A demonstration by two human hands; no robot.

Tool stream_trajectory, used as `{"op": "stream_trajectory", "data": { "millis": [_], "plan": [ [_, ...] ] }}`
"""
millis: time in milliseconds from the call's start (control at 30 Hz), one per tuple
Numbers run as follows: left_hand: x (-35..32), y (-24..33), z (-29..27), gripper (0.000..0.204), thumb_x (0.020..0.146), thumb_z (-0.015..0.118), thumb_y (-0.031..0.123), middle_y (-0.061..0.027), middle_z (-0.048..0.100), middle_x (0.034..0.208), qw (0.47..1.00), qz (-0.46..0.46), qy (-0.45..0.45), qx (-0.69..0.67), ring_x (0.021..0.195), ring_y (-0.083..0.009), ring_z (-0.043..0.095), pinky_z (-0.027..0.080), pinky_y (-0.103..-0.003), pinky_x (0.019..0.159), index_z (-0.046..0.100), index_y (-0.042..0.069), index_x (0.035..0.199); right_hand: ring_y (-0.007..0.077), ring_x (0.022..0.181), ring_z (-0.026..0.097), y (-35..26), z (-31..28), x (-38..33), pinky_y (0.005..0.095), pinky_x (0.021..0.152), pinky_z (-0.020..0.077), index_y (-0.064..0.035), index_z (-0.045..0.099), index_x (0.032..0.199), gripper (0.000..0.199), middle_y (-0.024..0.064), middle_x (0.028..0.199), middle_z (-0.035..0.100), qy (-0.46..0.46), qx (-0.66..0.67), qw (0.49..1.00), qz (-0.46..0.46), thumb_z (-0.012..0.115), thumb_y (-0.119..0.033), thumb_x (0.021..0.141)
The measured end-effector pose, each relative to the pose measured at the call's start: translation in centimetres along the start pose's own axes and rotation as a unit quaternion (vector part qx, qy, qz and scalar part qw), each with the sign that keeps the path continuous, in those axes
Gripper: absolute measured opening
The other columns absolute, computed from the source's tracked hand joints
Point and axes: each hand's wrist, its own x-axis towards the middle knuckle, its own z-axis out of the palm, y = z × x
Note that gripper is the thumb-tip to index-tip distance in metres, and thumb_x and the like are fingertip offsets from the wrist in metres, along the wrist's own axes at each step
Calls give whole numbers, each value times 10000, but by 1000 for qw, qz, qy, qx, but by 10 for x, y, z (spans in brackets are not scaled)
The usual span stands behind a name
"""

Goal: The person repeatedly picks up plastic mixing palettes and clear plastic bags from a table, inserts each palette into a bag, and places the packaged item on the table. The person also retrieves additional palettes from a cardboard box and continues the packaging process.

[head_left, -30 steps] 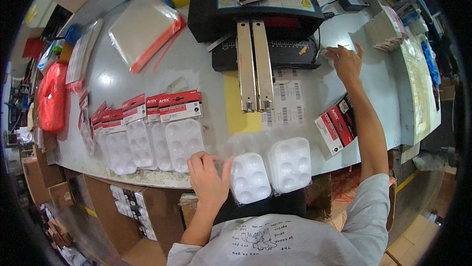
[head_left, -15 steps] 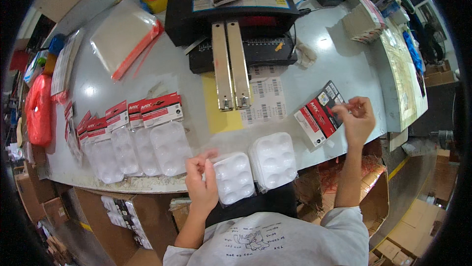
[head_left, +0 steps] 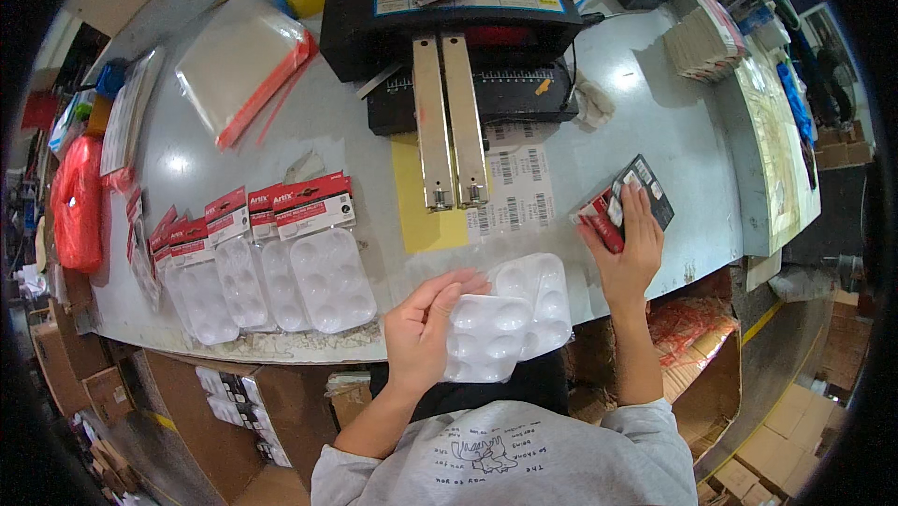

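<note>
My left hand is closed on the edge of a white plastic paint palette with round wells, near the table's front edge. That palette partly overlaps other white palettes just to its right. My right hand grips a red and black header card between thumb and fingers, and covers much of it. To the left lies a row of bagged palettes with red header cards on top, overlapping one another.
A black machine with two metal rails stands at the back. Barcode label sheets and a yellow sheet lie under the rails. Clear bags rest back left; stacked cards stand back right.
My left hand has moved right, and the palette with it now overlaps the neighbouring ones. My right hand has come down and left, closing over the header card.
</note>
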Motion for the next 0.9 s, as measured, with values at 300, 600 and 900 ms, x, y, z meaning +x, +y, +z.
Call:
{"op": "stream_trajectory", "data": {
  "millis": [300,600,900],
  "plan": [
    [-11,23,7,219,937,508,103,-92,689,961,986,-12,-86,142,859,-114,627,470,-228,801,613,-33,1072,124,716,618,-64,-63,36,251,637,488,-11,603,967,505,91,825,650,-222,386,895,35,830,-312,631],
    [-9,20,2,118,887,602,116,-50,650,688,978,42,-8,204,580,-60,535,428,-226,535,649,11,915,240,499,572,-76,-43,43,312,464,432,-55,603,750,345,107,597,581,-290,410,863,-46,771,-352,704],
    [-9,13,-3,120,863,638,105,-34,616,638,960,124,45,248,572,-52,520,411,-210,522,657,-10,890,199,500,575,-70,-36,45,285,455,432,-43,638,751,290,102,630,599,-268,366,889,-58,717,-321,773]
  ]
}}
